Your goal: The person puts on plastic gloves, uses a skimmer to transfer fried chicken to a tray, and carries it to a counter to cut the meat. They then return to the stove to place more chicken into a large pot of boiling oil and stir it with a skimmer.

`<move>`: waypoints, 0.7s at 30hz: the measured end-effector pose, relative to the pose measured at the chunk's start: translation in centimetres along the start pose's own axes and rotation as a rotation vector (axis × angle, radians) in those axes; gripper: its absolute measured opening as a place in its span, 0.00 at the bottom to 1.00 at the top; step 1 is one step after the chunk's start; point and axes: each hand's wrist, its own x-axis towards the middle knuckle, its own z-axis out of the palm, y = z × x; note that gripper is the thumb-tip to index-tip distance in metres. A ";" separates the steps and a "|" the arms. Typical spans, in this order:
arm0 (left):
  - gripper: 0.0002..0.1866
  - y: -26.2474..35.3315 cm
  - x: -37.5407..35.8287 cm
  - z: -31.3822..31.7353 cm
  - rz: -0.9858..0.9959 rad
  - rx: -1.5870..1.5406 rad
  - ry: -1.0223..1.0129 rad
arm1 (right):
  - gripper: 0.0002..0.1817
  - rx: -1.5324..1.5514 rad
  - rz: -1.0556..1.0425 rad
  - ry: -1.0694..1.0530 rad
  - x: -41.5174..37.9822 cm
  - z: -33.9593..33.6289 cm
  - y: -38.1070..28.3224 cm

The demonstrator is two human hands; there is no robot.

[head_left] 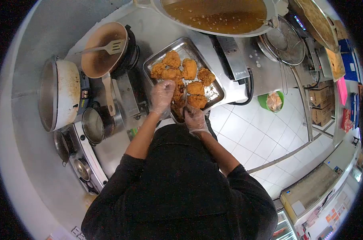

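Observation:
Several pieces of golden-brown fried chicken (189,69) lie in a rectangular metal tray (216,91). My left hand (163,96), in a clear plastic glove, is closed over the tray's left side, its fingertips at a chicken piece (178,90) that they partly hide. At the near end of the tray, my right hand (196,119), gloved too, is wrapped round the dark handle of what looks like a knife (185,98). Its narrow blade points away from me, among the chicken pieces. The contact between blade and chicken is hard to make out.
A large pan of bubbling oil (217,16) stands beyond the tray. To the left are a frying pan (95,60) with a slotted turner (114,47) and a big pot (65,92). Wire strainers (287,40) sit at right; a green bin (263,100) is on the tiled floor.

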 end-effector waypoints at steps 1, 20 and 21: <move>0.07 -0.2 -0.2 -0.1 0.021 0.000 0.030 | 0.21 -0.016 -0.037 -0.010 0.0 0.1 1.1; 0.10 -2.0 -2.4 0.6 -0.122 0.036 -0.148 | 0.16 -0.194 -0.107 -0.179 -1.3 -0.9 -1.5; 0.10 -2.0 -2.5 0.7 -0.129 0.008 -0.137 | 0.16 -0.188 -0.125 -0.173 -1.4 -0.7 -1.6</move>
